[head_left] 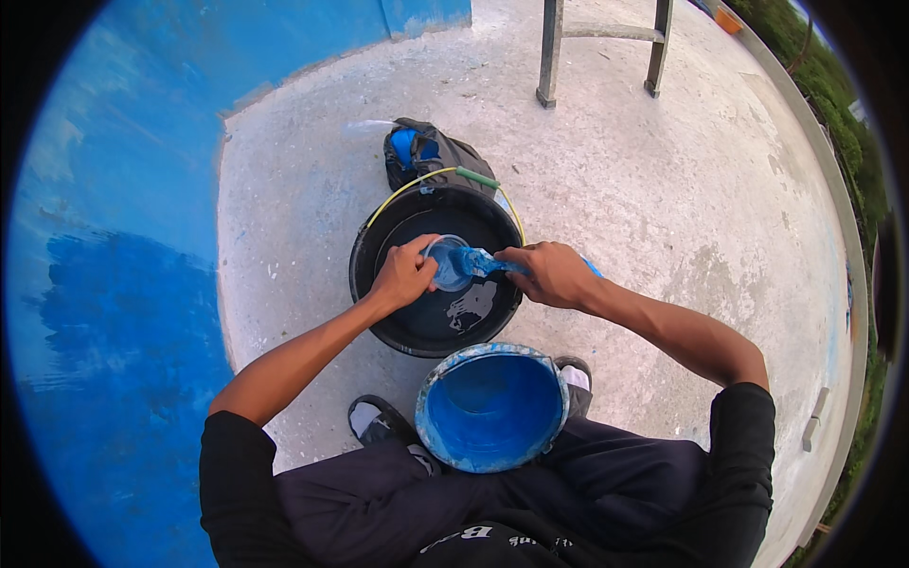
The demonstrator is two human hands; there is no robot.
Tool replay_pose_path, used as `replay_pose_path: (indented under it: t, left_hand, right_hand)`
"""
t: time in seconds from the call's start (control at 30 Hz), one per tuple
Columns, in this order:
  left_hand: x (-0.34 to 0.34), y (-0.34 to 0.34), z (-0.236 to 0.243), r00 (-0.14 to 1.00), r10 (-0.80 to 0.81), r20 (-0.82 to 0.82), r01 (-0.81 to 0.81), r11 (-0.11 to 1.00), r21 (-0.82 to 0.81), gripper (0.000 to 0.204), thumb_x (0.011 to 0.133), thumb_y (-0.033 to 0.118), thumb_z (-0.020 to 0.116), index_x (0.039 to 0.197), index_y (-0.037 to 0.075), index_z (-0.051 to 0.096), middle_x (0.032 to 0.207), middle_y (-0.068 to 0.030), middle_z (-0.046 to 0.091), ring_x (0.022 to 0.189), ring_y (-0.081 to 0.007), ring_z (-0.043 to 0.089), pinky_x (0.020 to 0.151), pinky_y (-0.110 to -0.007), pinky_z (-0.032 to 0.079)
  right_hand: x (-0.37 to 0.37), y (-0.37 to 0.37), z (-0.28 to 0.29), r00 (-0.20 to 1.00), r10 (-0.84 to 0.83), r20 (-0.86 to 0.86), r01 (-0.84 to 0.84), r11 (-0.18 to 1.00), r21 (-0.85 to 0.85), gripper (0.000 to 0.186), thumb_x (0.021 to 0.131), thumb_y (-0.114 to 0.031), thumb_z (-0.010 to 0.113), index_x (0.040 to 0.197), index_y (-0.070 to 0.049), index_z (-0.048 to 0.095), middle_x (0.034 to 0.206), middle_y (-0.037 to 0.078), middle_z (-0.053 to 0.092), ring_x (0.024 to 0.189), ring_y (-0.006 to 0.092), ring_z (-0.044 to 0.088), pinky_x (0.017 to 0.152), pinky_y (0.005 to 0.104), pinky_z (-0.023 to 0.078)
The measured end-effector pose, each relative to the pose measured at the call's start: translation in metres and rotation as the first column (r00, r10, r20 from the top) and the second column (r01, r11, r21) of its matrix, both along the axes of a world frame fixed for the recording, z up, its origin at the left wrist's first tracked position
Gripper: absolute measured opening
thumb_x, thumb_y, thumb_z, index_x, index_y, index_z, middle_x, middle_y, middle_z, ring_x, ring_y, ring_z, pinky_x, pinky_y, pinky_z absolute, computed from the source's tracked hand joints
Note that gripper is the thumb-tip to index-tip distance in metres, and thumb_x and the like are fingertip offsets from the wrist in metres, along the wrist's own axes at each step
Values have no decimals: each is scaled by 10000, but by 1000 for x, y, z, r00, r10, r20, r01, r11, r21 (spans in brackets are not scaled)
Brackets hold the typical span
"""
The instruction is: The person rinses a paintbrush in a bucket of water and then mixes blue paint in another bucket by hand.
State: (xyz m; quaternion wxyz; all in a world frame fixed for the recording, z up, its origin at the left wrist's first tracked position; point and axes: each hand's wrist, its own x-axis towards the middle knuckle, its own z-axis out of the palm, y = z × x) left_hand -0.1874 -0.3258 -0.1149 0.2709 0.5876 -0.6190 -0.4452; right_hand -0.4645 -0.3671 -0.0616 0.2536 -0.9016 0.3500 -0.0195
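My left hand (405,270) grips a small clear cup (443,252) over a large black bucket (388,317) with a yellow wire handle and green grip. My right hand (549,276) holds a blue-coated paintbrush (488,263), its bristle end at the cup's mouth. Dark liquid lies in the black bucket. Between my feet and nearer my body, a paint-spattered bucket (488,407) holds blue paint coating its inside.
A dark bag (450,156) with something blue inside lies behind the black bucket. A blue-painted wall (114,303) borders the pale floor (682,189) on the left. A ladder-like frame (611,35) stands ahead; an orange container (727,21) sits by the right edge.
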Motion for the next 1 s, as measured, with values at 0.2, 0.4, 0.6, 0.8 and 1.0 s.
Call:
replay_pose_path:
  t: [0.2,0.4,0.6,0.8,1.0]
  left_hand:
    - [-4,3,9,997,-73,-2,72,996,-48,422,917,59,526,1332,-4,569,671,-122,708,601,-153,701,635,-294,561]
    - [-3,3,7,998,-59,8,59,996,-61,414,913,57,525,1319,-7,579,662,-122,703,592,-154,695,618,-293,553]
    - [0,-3,-1,999,47,6,-46,996,-73,390,906,54,526,1284,-16,593,648,-121,695,588,-155,695,594,-295,539]
    - [6,-7,-7,993,118,19,-116,990,-81,375,907,54,528,1270,-7,597,647,-126,691,589,-160,698,583,-297,533]
    - [13,-7,-8,988,151,41,-148,986,-74,394,893,77,513,1264,-33,585,685,-203,695,595,-216,714,588,-324,555]
  right_hand:
    - [0,-1,1,1000,7,-7,-7,1000,11,349,884,-128,661,1227,-68,633,864,209,714,800,381,700,731,479,551]
    - [4,-2,-1,1000,-5,21,4,999,51,323,881,-111,664,1199,-55,651,850,210,716,774,371,704,722,462,555]
    - [4,-4,4,997,-45,67,41,997,60,315,860,-181,666,1160,-86,662,787,195,700,774,395,685,710,497,544]
    - [2,-13,7,998,-46,34,45,998,39,321,857,-198,665,1157,-86,669,793,203,699,779,394,685,712,496,547]
    - [2,-17,9,998,-65,11,64,995,79,332,853,-209,662,1161,-85,671,806,210,701,799,394,688,739,491,552]
